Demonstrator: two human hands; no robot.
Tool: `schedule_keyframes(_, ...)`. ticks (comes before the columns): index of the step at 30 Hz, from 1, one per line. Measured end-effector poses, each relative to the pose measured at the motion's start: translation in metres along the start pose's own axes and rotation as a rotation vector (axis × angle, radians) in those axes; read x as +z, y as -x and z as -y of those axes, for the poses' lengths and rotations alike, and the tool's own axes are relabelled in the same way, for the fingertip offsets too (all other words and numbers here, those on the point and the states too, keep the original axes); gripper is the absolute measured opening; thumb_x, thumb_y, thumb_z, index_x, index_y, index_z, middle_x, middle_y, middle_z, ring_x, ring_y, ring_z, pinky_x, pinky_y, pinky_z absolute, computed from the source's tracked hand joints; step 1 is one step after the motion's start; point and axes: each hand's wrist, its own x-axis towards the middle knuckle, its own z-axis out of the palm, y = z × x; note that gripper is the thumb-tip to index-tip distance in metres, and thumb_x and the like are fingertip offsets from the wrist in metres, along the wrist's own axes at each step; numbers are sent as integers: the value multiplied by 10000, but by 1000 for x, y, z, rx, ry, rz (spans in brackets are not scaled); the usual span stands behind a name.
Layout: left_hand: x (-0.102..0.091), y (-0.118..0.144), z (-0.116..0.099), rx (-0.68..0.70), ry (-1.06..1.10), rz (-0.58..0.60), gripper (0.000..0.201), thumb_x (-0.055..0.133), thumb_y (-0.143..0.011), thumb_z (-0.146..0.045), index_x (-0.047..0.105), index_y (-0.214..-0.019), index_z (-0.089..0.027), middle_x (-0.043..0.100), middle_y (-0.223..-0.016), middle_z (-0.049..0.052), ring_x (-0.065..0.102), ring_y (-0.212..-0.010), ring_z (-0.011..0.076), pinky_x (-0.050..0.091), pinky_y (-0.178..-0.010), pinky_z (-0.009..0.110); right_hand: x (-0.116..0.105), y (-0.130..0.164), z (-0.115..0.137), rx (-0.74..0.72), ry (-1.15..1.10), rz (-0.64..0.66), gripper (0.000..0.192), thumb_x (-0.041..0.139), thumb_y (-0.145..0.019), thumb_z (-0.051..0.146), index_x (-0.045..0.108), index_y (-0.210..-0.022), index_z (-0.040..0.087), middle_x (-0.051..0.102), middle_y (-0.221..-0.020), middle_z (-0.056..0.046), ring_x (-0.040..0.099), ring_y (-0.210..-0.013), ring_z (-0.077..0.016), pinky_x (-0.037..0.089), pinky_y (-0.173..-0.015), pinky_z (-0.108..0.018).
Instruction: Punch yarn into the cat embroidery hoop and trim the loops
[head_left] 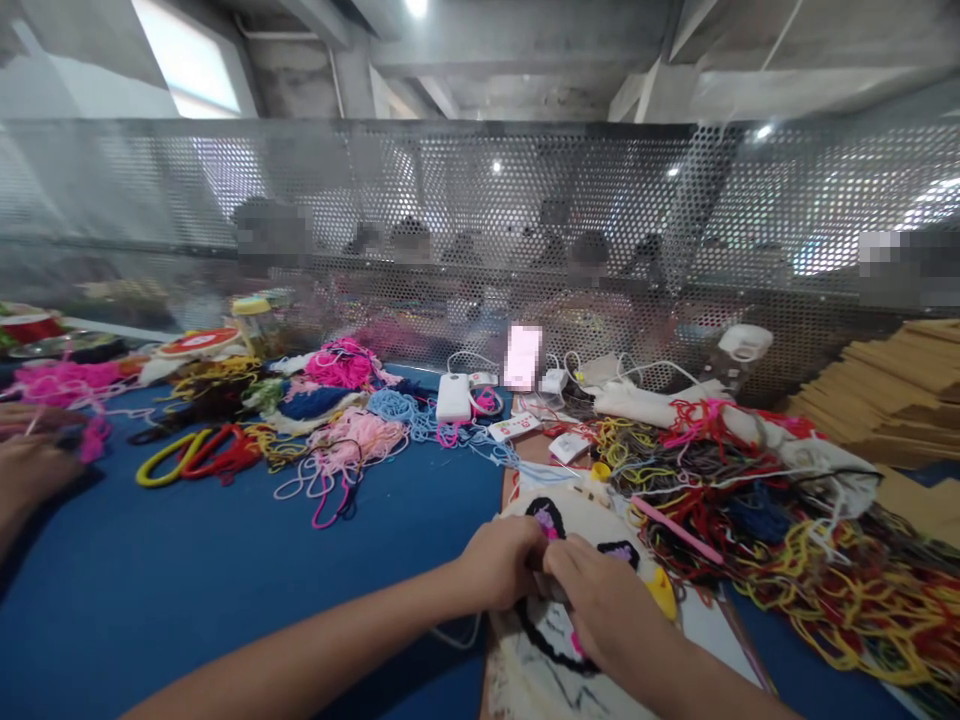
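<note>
A cream cloth (525,690) lies in front of me, worked in yarn with a black outline and two black loops filled with purple and pink. Over its middle, my left hand (504,560) and my right hand (600,590) meet, fingers curled and pinched together. Whatever sits between the fingertips is hidden by the hands. Just right of my right hand is a yellow patch (661,594) at the cloth's edge. A pink pen-like tool (679,530) rests on the yarn farther right.
Tangled yarn (832,590) heaps up on the right, beside stacked brown cardboard (885,390). More yarn (352,440) and yellow-handled and red-handled scissors (199,455) lie left. A lit phone (523,357) stands before a perforated metal screen (450,200). Another person's hand (37,475) is far left.
</note>
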Motion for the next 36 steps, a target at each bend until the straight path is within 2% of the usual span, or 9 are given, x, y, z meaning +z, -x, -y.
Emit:
schedule_keyframes(3,-1,-2,1,-19,-153,17,129,657,-555,-230,591,-649,-171,560,-644,5,461,-590,149,298,-531,237,-1,0,-1,12,48,-14,338,462,-638,-24,437,-881,209,576,-862,-23,531,-782,-184,335,-590,-274)
schedule_keyframes(10,0,-7,7,2,-148,66,143,711,-565,-284,667,-643,-172,568,-584,-21,453,-534,110,285,-494,206,4,1,-5,31,65,-22,256,524,-722,50,460,-910,211,594,-850,-35,571,-768,-216,355,-582,-292)
schedule_keyframes(15,0,-6,10,-16,-31,77,164,732,-562,-249,707,-715,-195,635,-673,-18,531,-601,113,337,-530,185,-9,-1,-11,221,-189,104,58,450,-845,210,461,-898,190,603,-850,-58,583,-768,-206,395,-615,-293)
schedule_keyframes(18,0,-6,12,-5,-13,90,159,730,-573,-245,717,-726,-205,670,-744,-10,561,-654,116,377,-609,181,-20,-2,-19,269,-376,155,147,503,-778,190,456,-917,190,586,-907,-53,565,-815,-190,419,-675,-288)
schedule_keyframes(22,-1,-8,11,-4,8,127,170,724,-593,-277,725,-756,-226,690,-772,-15,577,-685,116,391,-648,173,-26,0,-31,211,-489,155,432,482,-658,49,439,-1066,185,534,-1059,-69,509,-1003,-178,403,-855,-294)
schedule_keyframes(26,-2,-8,9,-14,-13,132,168,724,-597,-285,725,-754,-228,692,-783,-14,583,-705,119,392,-649,171,-19,9,-37,188,-333,71,358,457,-746,99,481,-1092,187,524,-1094,-91,481,-1062,-207,385,-919,-363)
schedule_keyframes(30,-1,-8,12,20,-18,125,169,721,-602,-300,726,-758,-236,690,-769,-18,586,-712,121,391,-654,173,-6,25,-39,198,-107,2,242,442,-844,234,553,-1055,191,579,-985,-95,543,-955,-241,446,-831,-430)
schedule_keyframes(33,-1,-8,14,30,-11,127,170,717,-606,-306,725,-761,-235,689,-771,-19,585,-714,121,391,-654,175,-3,32,-39,143,-22,-82,295,407,-872,252,538,-1129,186,596,-979,-101,571,-926,-233,477,-795,-413)
schedule_keyframes(36,-2,-8,13,11,-2,147,175,709,-617,-301,723,-775,-228,686,-787,-13,581,-724,126,390,-662,182,-11,37,-37,101,-29,-128,371,387,-878,234,461,-1238,187,588,-1027,-104,602,-869,-191,507,-735,-326)
